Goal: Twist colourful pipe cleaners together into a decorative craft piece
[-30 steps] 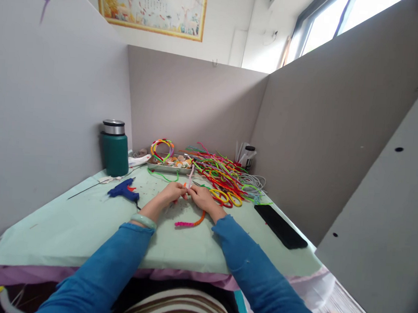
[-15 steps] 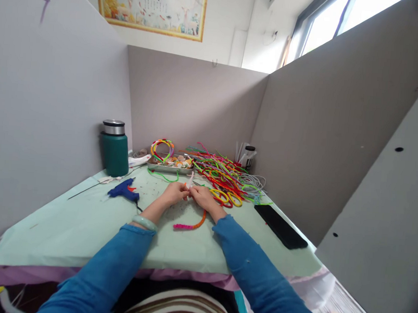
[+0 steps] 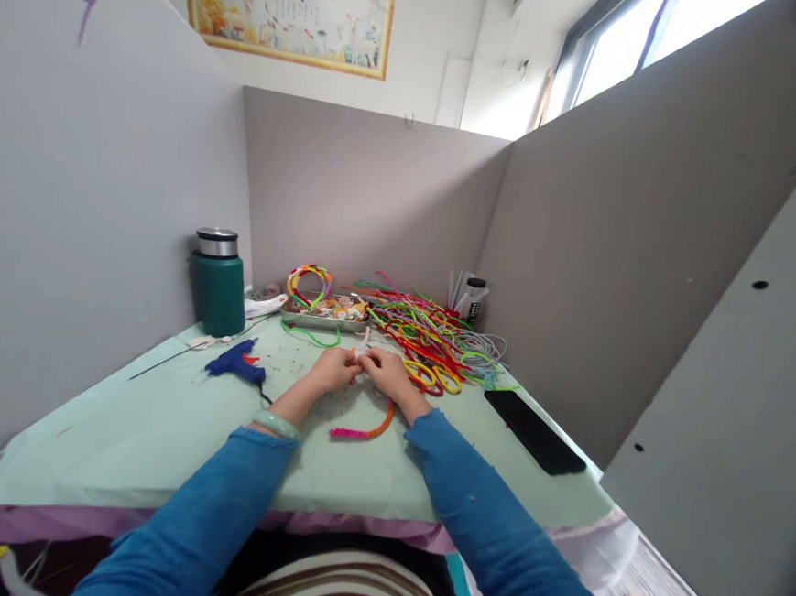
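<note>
My left hand (image 3: 335, 369) and my right hand (image 3: 385, 370) meet over the middle of the table, fingertips pinched together. Between them is a pipe cleaner (image 3: 365, 337), whose pale pink end sticks up past the fingers. A curved length wrapped in orange and magenta (image 3: 363, 434) comes out below my right hand and lies on the cloth; my hand hides whether it joins the pale part. A bit of orange shows at my left fingertips. Left of my hands rests a blue hot glue gun (image 3: 238, 362), and yellow scissor-like loops (image 3: 426, 375) lie beyond my right hand.
A pile of colourful pipe cleaners (image 3: 423, 332) spreads at the back right. Behind my hands stand a metal tray (image 3: 323, 322) of small pieces and a multicoloured ring (image 3: 290, 280). A green bottle (image 3: 219, 289) is at left, a black phone-like slab (image 3: 534, 432) at right. Grey partitions surround the table.
My right hand's fingers have shifted slightly up and over at the pinch. My left hand and the orange and magenta length stay almost in place.
</note>
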Tool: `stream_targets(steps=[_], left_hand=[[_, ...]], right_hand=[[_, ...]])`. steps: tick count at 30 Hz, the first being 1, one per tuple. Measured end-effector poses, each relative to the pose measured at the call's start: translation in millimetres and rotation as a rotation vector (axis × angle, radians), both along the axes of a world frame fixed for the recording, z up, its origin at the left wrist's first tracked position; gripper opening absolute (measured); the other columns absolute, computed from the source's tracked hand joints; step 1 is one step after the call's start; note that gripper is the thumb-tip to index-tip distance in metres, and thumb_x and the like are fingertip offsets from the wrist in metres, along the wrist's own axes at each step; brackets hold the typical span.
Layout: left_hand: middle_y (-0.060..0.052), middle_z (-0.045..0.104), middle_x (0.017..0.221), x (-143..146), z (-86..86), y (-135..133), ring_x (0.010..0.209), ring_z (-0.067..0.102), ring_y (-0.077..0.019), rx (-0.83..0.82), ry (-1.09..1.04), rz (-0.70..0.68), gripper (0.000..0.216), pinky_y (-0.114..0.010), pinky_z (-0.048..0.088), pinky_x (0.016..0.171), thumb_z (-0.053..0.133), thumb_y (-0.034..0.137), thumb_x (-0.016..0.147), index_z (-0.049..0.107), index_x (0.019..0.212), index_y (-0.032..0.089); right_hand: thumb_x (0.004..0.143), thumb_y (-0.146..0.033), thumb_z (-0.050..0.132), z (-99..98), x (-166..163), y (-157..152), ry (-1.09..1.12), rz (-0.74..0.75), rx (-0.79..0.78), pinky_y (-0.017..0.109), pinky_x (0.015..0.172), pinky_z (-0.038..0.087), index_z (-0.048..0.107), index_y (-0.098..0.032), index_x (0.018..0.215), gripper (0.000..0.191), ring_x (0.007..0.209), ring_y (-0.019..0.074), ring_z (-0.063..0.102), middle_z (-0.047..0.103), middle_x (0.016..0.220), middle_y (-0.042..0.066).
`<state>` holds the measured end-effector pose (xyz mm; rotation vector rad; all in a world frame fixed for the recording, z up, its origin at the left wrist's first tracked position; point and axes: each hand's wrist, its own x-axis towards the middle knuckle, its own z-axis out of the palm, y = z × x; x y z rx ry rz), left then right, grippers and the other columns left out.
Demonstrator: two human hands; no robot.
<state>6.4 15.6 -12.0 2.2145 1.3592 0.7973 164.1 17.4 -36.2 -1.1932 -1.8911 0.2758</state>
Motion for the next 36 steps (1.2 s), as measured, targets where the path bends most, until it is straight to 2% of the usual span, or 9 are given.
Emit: stream_targets(steps=[5, 11, 16, 27, 36], left_hand=[[0.000, 0.062, 0.054, 1.1, -0.1, -0.1, 0.053, 0.051, -0.0123, 0.005, -0.043, -0.047, 0.024, -0.023, 0.035, 0.056, 0.056, 0.033, 0.073, 0.067, 0.062, 0.014], [0.000, 0.065, 0.059, 2.4, -7.1, 7.3, 0.055, 0.057, -0.0130, -0.005, -0.176, -0.070, 0.021, -0.021, 0.037, 0.054, 0.059, 0.032, 0.073, 0.065, 0.083, 0.014], [0.002, 0.064, 0.056, 3.0, -4.9, 3.3, 0.051, 0.055, -0.0111, 0.098, -0.213, -0.104, 0.025, -0.020, 0.037, 0.054, 0.062, 0.034, 0.075, 0.065, 0.091, 0.016], [0.000, 0.064, 0.057, 1.6, -5.7, 4.8, 0.053, 0.057, -0.0114, 0.138, -0.214, -0.159, 0.025, -0.021, 0.040, 0.056, 0.061, 0.033, 0.077, 0.072, 0.091, 0.016], [-0.003, 0.069, 0.065, 0.8, -2.1, 1.4, 0.056, 0.057, -0.0126, 0.127, -0.137, -0.102, 0.027, -0.022, 0.042, 0.058, 0.058, 0.033, 0.078, 0.074, 0.090, 0.015]], right_hand=[[0.078, -0.026, 0.048, 0.8, 0.0, 3.0, 0.144, 0.080, -0.074, 0.022, 0.057, 0.032, 0.056, -0.016, 0.061, 0.021, 0.059, 0.0113, 0.046, 0.054, 0.059, -0.001], [0.077, -0.034, 0.052, 1.0, 2.1, 6.1, 0.391, 0.172, -0.309, 0.022, 0.045, 0.027, 0.053, -0.017, 0.062, 0.023, 0.045, 0.0087, 0.040, 0.046, 0.050, -0.004], [0.077, -0.045, 0.058, 3.0, 4.2, 6.6, 0.508, 0.249, -0.407, 0.023, 0.040, 0.024, 0.048, -0.018, 0.057, 0.035, 0.040, 0.0080, 0.037, 0.044, 0.047, -0.004], [0.080, -0.042, 0.058, 5.0, 2.5, 5.8, 0.504, 0.259, -0.445, 0.023, 0.038, 0.024, 0.051, -0.018, 0.059, 0.032, 0.038, 0.0075, 0.037, 0.046, 0.048, -0.003], [0.085, -0.047, 0.050, 3.7, -0.5, 2.2, 0.426, 0.196, -0.409, 0.020, 0.038, 0.027, 0.053, -0.016, 0.067, 0.035, 0.039, 0.0068, 0.039, 0.049, 0.052, -0.003]])
